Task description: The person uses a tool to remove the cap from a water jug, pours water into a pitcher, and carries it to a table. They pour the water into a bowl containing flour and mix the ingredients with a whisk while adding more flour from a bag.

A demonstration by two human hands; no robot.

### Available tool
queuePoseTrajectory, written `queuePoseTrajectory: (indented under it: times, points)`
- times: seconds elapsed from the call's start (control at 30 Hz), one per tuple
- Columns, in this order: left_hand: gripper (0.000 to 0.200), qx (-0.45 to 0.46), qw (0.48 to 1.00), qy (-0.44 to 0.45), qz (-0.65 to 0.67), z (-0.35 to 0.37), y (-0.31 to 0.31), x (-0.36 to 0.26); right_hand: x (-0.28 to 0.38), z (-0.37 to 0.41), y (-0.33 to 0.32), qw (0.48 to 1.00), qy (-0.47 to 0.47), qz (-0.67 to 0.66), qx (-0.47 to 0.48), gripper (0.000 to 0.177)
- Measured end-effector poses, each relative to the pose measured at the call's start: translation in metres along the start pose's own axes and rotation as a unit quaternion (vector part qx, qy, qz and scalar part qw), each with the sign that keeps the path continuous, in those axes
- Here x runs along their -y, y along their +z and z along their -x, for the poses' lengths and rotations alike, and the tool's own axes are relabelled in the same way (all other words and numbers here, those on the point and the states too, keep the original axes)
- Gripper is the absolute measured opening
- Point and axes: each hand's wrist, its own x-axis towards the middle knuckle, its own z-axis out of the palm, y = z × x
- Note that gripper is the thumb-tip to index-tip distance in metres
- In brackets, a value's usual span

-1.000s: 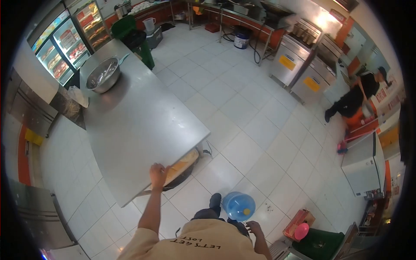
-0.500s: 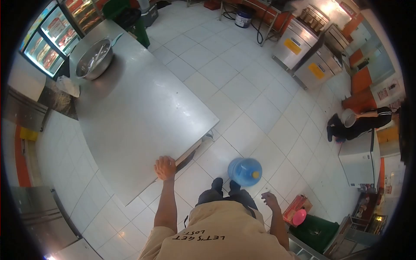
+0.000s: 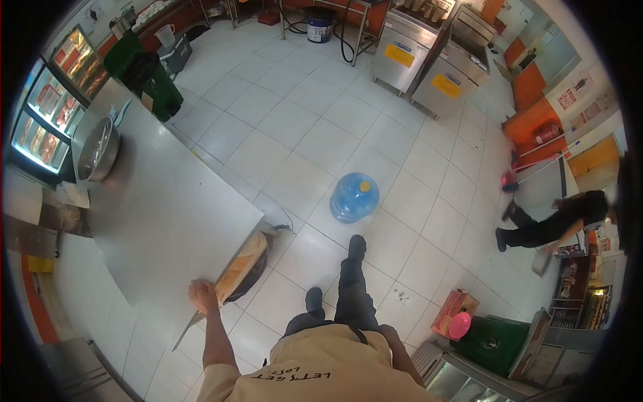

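Note:
My left hand (image 3: 203, 295) rests on the near edge of a steel table (image 3: 167, 214), its fingers lying on the top and holding nothing. Beside my right hip, my right hand (image 3: 388, 332) hangs low, and its fingers cannot be made out. A blue water jug (image 3: 354, 197) with a yellow cap stands upright on the tiled floor ahead of my feet, apart from both hands. Below the table's edge, light brown packages (image 3: 242, 266) and a dark bag (image 3: 258, 276) show on the side nearest me.
A steel bowl (image 3: 99, 151) sits at the table's far end. Green bins (image 3: 151, 87) stand beyond it. Steel fryers (image 3: 445, 87) are at the back. To the right are a walking person (image 3: 556, 228), a red box (image 3: 450, 309) with a pink lid and a green bin (image 3: 489, 342).
I have stepped, with one foot now ahead. My left hand has slid along the table edge. My right hand has dropped toward my hip. The other person has straightened and moved.

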Motion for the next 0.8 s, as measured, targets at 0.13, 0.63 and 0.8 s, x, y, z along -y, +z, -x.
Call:
queuePoseTrajectory:
  times: [0.13,0.63,0.8]
  points:
    - [0.017,-0.048,0.999,-0.01,-0.014,-0.002,-0.008,-0.025,-0.006,-0.039,-0.062,0.988,-0.082,0.12,0.055,0.03]
    - [0.043,-0.031,0.912,-0.406,-0.049,-0.1,0.02,-0.283,0.092,-0.228,-0.401,0.967,0.02,-0.24,-0.083,0.024]
    - [0.046,-0.009,0.836,-0.544,-0.068,-0.128,0.042,-0.28,0.143,-0.3,-0.406,0.985,-0.01,-0.171,0.008,0.027]
